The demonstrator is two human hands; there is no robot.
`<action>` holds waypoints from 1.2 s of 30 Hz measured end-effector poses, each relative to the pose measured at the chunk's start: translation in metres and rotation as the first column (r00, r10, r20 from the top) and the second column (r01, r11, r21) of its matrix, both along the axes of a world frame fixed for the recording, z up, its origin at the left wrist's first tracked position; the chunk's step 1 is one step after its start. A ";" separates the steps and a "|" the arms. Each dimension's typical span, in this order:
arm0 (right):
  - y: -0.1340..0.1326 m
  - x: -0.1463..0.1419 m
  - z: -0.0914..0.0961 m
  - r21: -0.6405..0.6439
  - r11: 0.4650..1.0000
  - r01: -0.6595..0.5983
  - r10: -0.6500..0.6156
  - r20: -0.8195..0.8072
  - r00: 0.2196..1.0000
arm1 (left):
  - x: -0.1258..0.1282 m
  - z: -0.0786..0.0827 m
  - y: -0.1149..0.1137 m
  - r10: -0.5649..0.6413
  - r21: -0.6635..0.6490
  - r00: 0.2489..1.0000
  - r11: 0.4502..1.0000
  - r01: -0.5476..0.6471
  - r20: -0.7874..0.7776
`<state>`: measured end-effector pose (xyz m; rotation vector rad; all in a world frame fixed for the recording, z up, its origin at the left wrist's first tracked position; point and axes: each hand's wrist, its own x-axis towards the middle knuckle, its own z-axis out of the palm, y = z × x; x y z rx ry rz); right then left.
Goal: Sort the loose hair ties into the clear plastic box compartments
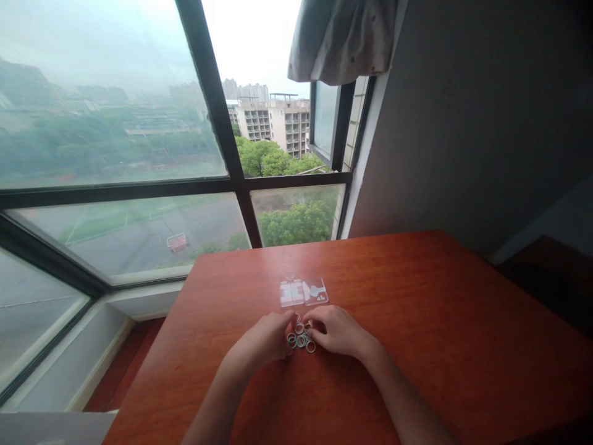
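Note:
A small pile of metal rings (pixel 301 340) lies on the reddish-brown table, between my two hands. On the left of it, my left hand (pixel 266 337) rests with curled fingers, the tips touching the pile's edge; whatever they hold is hidden. My right hand (pixel 337 330) comes in from the other side, thumb and forefinger bent around a ring (pixel 308 326) at the pile's upper right. Just beyond the rings lies a clear plastic case (pixel 291 293), spread flat in two halves, with pale shapes in the right half (pixel 317 291).
The wooden table (pixel 417 321) reaches to a dark-framed window (pixel 238 179) ahead and on the left. A grey wall (pixel 463 136) stands at the right, and a curtain (pixel 345 43) hangs above. Past the table's left edge, the floor (pixel 125 364) shows.

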<state>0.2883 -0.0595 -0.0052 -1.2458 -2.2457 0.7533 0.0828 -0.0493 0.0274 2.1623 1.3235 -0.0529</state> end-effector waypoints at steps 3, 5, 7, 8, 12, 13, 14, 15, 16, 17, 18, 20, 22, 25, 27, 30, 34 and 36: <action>0.002 0.004 0.000 -0.002 1.000 0.009 -0.009 -0.020 1.000 | 0.006 -0.002 0.002 -0.012 0.033 0.999 0.999 0.011 0.037; 0.003 0.008 0.000 0.009 0.999 0.039 -0.039 -0.020 0.999 | 0.008 -0.003 0.003 -0.004 0.046 0.999 0.999 0.002 0.039; 0.005 0.013 0.000 0.023 0.997 0.074 -0.074 -0.005 0.997 | 0.007 -0.003 0.005 0.000 0.046 0.999 0.999 -0.001 0.033; 0.005 0.016 0.000 0.026 0.996 0.083 -0.083 0.003 0.997 | 0.006 -0.003 0.005 0.001 0.045 1.000 0.999 -0.002 0.031; 0.007 0.023 -0.003 0.023 0.997 0.079 -0.079 0.026 0.997 | -0.006 -0.002 0.008 0.009 0.023 0.999 1.000 -0.010 0.037; 0.007 0.023 -0.004 0.025 0.997 0.071 -0.071 0.027 0.997 | -0.009 -0.001 0.009 0.007 0.012 0.999 1.000 -0.007 0.037; 0.007 0.024 -0.005 0.028 0.998 0.060 -0.061 0.029 0.998 | -0.012 0.000 0.009 -0.002 0.002 0.999 1.000 0.002 0.041; 0.007 0.023 -0.005 0.030 0.998 0.049 -0.050 0.030 0.998 | -0.013 0.001 0.009 -0.015 -0.006 0.999 1.000 0.015 0.045; 0.007 0.023 -0.006 0.031 0.999 0.040 -0.041 0.031 0.999 | -0.014 0.002 0.009 -0.028 -0.011 0.998 1.000 0.028 0.048; 0.006 0.022 -0.006 0.032 0.999 0.033 -0.034 0.034 0.999 | -0.013 0.004 0.009 -0.039 -0.013 0.998 0.999 0.040 0.049; 0.006 0.021 -0.005 0.032 0.999 0.027 -0.028 0.038 0.999 | -0.012 0.005 0.009 -0.045 -0.012 0.998 0.999 0.046 0.051; 0.005 0.020 -0.005 0.036 0.999 0.023 -0.025 0.044 0.999 | -0.008 0.007 0.008 -0.050 -0.011 0.997 0.999 0.051 0.061; 0.005 0.018 -0.004 0.037 0.999 0.022 -0.024 0.043 0.999 | -0.004 0.007 0.006 -0.054 0.001 0.995 0.999 0.054 0.087; 0.004 0.017 -0.003 0.025 0.999 0.022 -0.023 0.025 0.999 | 0.002 0.005 0.005 -0.054 0.041 0.992 0.998 0.049 0.115; 0.005 0.016 -0.004 0.016 1.000 0.022 -0.022 0.015 1.000 | 0.004 0.003 0.004 -0.043 0.065 0.991 0.997 0.035 0.124; 0.006 0.017 -0.004 -0.006 1.000 0.021 -0.021 0.009 1.000 | 0.005 0.002 0.004 -0.033 0.070 0.987 0.997 0.023 0.155; 0.007 0.017 -0.003 -0.006 0.999 0.035 -0.034 0.006 0.999 | 0.003 0.000 0.006 -0.039 0.060 0.982 0.998 0.029 0.182; 0.007 0.016 -0.002 0.006 0.999 0.039 -0.039 0.002 0.999 | 0.000 -0.002 0.008 -0.023 0.078 0.984 0.997 0.009 0.174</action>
